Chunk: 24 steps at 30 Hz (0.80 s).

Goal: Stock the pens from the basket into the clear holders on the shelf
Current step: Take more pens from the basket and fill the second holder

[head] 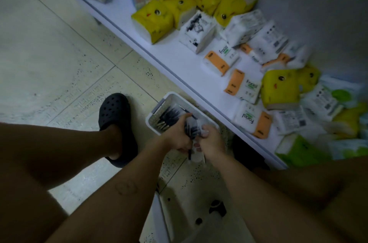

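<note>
Crouching beside the low shelf [179, 57] of tissue packs [153, 21], the person works over the white basket [159, 104] on the floor. The left hand [177, 133] is wrapped round a bundle of pens [188, 129] and the right hand [211, 139] is curled on the same bundle. Light, stiff, slippery barrels: best clasped mid-length.

I see yellow tissue packs [153, 21] toward twelve o'clock, orange-edged facial tissue packs [243, 85] at three, and a black clog [115, 115] on floor tiles [59, 63] at nine.
</note>
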Motion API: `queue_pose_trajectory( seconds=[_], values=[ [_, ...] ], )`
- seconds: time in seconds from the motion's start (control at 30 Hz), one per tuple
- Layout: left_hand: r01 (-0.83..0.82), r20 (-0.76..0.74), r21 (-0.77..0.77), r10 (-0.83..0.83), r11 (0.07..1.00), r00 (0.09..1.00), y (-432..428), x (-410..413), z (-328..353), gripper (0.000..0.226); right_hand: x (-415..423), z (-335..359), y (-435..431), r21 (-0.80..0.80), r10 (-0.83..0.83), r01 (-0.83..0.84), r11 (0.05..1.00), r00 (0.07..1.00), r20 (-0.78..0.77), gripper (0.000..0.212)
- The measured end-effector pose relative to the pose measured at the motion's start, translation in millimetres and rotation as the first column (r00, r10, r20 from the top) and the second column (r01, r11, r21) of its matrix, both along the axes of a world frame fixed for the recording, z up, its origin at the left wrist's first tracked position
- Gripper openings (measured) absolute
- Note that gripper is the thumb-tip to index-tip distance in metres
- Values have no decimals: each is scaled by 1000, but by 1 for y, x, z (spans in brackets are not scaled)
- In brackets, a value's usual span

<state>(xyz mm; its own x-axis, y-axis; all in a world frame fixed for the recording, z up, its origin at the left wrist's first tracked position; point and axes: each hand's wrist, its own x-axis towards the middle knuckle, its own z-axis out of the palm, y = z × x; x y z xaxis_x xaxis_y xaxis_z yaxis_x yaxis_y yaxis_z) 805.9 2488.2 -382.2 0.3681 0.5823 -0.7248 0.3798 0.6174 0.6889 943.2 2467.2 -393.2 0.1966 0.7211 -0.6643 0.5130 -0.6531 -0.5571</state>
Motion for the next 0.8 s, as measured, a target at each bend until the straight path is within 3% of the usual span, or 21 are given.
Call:
queue_pose_trajectory(
  seconds=[0.1, 0.23, 0.33, 0.4, 0.57, 0.8],
  values=[
    [-20, 13, 76, 19, 997, 1000, -2, 2, 21, 95, 6, 26, -2, 42, 53, -54, 998, 998, 19, 24],
    [-37, -83, 306, 66, 951, 994, -1, 6, 53, 61, 16, 67, 4, 203, 7, -19, 979, 998, 55, 27],
    [-192, 22, 367, 198, 910, 980, 2, 13, 83, 37, 21, 97, 6, 327, -33, 15, 945, 998, 50, 30],
    [-213, 67, 426, 204, 879, 977, 4, 18, 106, 29, 24, 116, 6, 377, -57, 52, 925, 998, 2, 27],
    [-202, 112, 581, 168, 788, 979, 3, 29, 154, 30, 28, 160, -4, 436, -158, 258, 862, 955, -253, 17],
    [-204, 177, 642, 116, 739, 977, 4, 47, 214, 29, 43, 215, -7, 612, -182, 301, 732, 951, -250, 20]
  ],
)
